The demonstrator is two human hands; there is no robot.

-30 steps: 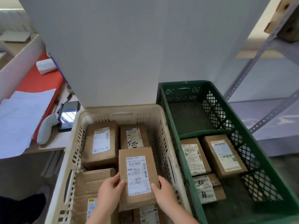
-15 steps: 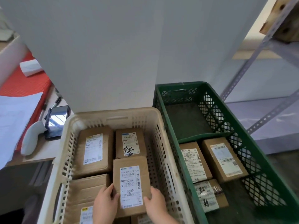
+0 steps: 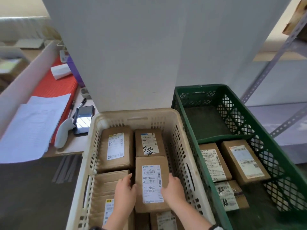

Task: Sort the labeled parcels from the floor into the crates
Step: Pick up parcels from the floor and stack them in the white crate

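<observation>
A brown cardboard parcel (image 3: 151, 183) with a white barcode label lies flat inside the beige crate (image 3: 136, 114), just in front of another labeled parcel (image 3: 149, 143). My left hand (image 3: 125, 190) grips its left edge and my right hand (image 3: 172, 188) grips its right edge. Several more labeled parcels fill the beige crate, among them a larger one (image 3: 116, 146) at the back left. The green crate (image 3: 282, 156) to the right holds three labeled parcels (image 3: 214, 161) in its near half; its far half is bare.
A desk on the left carries a phone (image 3: 83, 119), a grey handheld scanner (image 3: 62, 134), pens, a stack of papers (image 3: 31, 127) and a red mat (image 3: 53, 85). A large white panel (image 3: 141, 52) stands behind the crates. A metal shelf frame (image 3: 269, 67) rises at right.
Both hands have lowered the parcel down into the beige crate until it lies flat among the others. The camera view has shifted slightly.
</observation>
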